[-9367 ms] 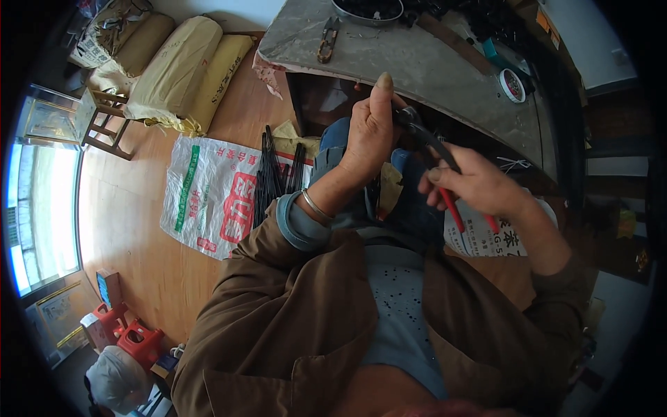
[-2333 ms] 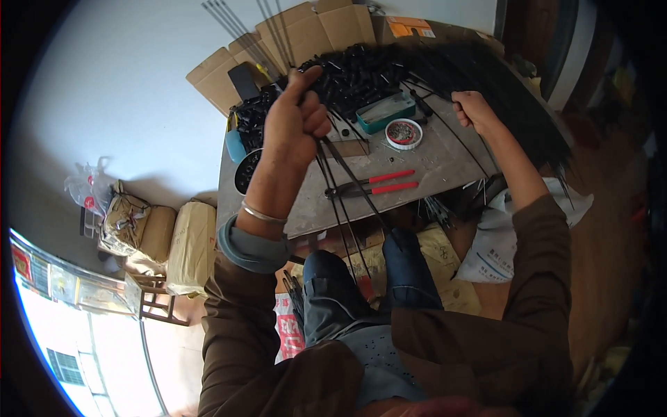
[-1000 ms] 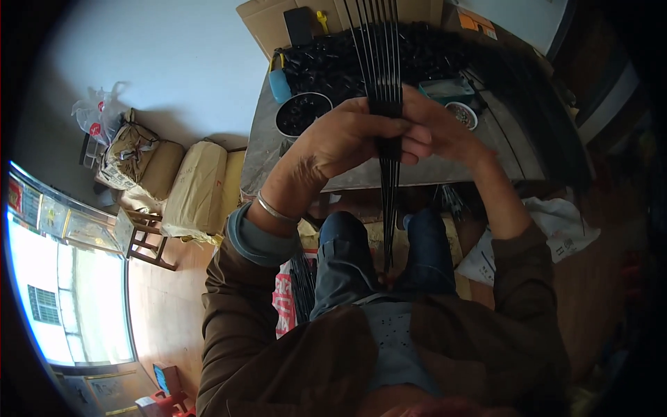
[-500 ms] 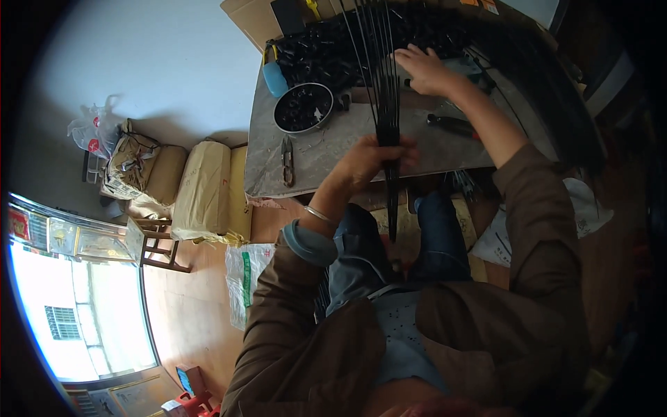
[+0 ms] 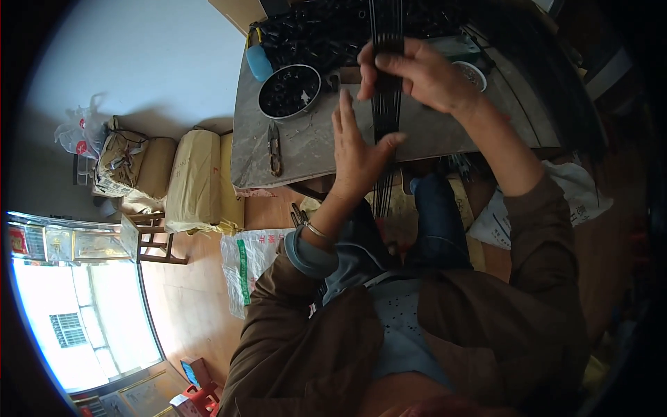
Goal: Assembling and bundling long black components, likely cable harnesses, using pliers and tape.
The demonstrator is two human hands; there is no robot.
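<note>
A bundle of thin black rods [image 5: 387,115] stands lengthwise before me, running from over the table down toward my knees. My right hand [image 5: 431,76] grips it in its upper part, the fingers and thumb wrapped round. Lower down and just left of the rods, my left hand [image 5: 358,153] is open, its fingers stretched up and its thumb spread toward the bundle. Whether that thumb touches the rods I cannot tell. The lower ends of the rods hang past the table's edge, above my lap.
On the grey table [image 5: 326,142] lie a round bowl of small black parts [image 5: 290,90], snips [image 5: 274,149] and a large heap of black pieces [image 5: 319,42]. A small white dish [image 5: 472,73] sits to the right. Wrapped packages [image 5: 198,181] stand left of the table.
My left hand has let go of the rods and opened beside them. My right hand, open before, has closed round the bundle higher up. The rods' spread upper ends have come together.
</note>
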